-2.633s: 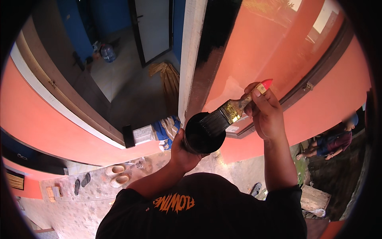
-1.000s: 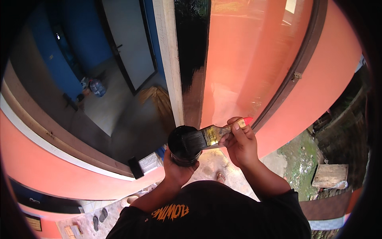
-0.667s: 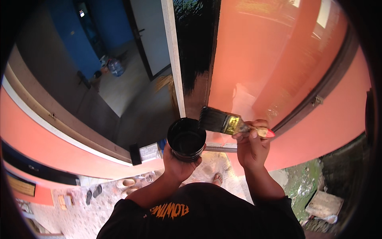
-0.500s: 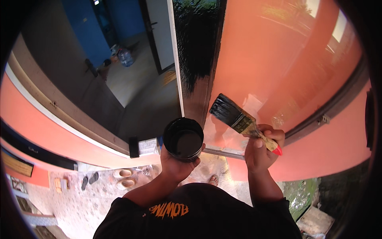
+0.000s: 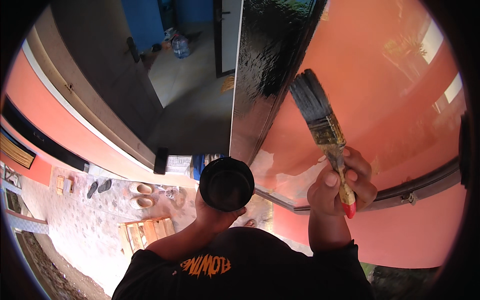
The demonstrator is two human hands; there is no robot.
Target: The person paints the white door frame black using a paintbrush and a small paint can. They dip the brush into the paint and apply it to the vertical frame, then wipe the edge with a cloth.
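My left hand (image 5: pixel 214 218) is wrapped round a round paint can (image 5: pixel 203 187), held mouth up at waist height. Its inside is black, and how full it is I cannot tell. Raised over to the right, my right hand (image 5: pixel 324 194) grips a flat paintbrush (image 5: pixel 330 131) by its wooden, red-tipped handle. Black paint coats the bristles, which point up and to the left. They are near a door-frame post (image 5: pixel 265 65), and I cannot tell if they touch it. Wet, glossy black covers the post's upper part; its lower part is duller brown.
Right of the post is a reflective orange-looking pane (image 5: pixel 370 90) in a dark frame. A dark door (image 5: pixel 100 70) stands ajar at the left, with a large water bottle (image 5: pixel 180 47) inside. Pale clogs (image 5: pixel 141 202), dark slippers (image 5: pixel 105 186) and a wooden stool (image 5: pixel 145 235) are on the floor.
The brush has risen and tilted more upright in my right hand. My view has shifted, bringing the wooden stool into sight. The can stays in my left hand.
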